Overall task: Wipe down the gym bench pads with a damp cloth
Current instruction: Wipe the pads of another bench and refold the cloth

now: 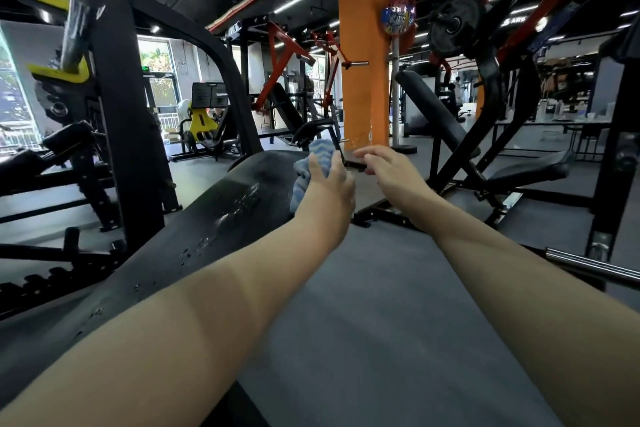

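Note:
A long black bench pad [194, 243] runs from the lower left up toward the middle, with water drops and a wet streak on its surface. My left hand [329, 180] presses a blue and white striped cloth [320, 152] against the pad's far right edge, fingers spread over it. My right hand [384, 163] hovers just to the right, palm down, fingers relaxed, holding nothing, above a black frame part [356, 165].
A black rack upright [121, 114] stands left of the pad. An orange pillar [363, 45] rises behind my hands. Another incline bench [436, 104] and a plate-loaded machine [457, 21] stand to the right. Grey floor [381, 322] lies beneath my arms. A steel bar [595, 263] juts in at right.

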The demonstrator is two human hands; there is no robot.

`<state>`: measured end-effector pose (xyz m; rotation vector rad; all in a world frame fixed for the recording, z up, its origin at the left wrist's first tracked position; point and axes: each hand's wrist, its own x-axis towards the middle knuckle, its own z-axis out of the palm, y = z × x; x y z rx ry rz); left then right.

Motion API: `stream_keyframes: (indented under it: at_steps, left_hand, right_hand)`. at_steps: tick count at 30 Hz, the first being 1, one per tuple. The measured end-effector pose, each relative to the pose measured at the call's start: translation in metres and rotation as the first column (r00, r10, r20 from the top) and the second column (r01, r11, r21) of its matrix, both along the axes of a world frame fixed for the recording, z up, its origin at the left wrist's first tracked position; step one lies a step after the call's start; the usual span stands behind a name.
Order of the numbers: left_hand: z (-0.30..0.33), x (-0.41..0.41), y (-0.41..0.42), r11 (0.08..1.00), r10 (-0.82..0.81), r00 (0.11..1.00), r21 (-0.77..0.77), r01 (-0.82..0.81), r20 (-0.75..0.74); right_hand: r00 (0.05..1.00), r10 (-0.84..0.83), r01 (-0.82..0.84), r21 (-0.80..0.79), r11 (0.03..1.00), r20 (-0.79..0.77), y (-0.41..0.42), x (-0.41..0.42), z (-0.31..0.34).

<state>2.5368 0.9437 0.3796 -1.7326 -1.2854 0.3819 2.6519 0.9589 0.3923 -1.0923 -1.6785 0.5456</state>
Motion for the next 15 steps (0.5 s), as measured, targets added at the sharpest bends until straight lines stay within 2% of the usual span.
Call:
stream_keyframes:
  at_steps: [5, 9, 15]
  left_hand:
    - [-0.012, -0.006, -0.009, 0.998, 0.057, 0.993, 0.021, -0.055, -0.108]
    - [-0.022, -0.013, -0.026, 0.999, 0.04, 0.992, 0.037, -0.036, -0.123]
    - [-0.048, -0.035, -0.056, 0.995, 0.047, 0.987, 0.091, -0.033, -0.157]
  right_hand:
    - [0.993, 0.111, -0.11, -0.029, 0.994, 0.032, -0.008, -0.019, 0.005]
    - [0.99, 0.115, -0.123, -0.097, 0.988, -0.082, -0.022, -0.032, -0.004]
    - [0.999, 0.038, -0.038, 0.042, 0.998, 0.018, -0.05, -0.045, -0.032]
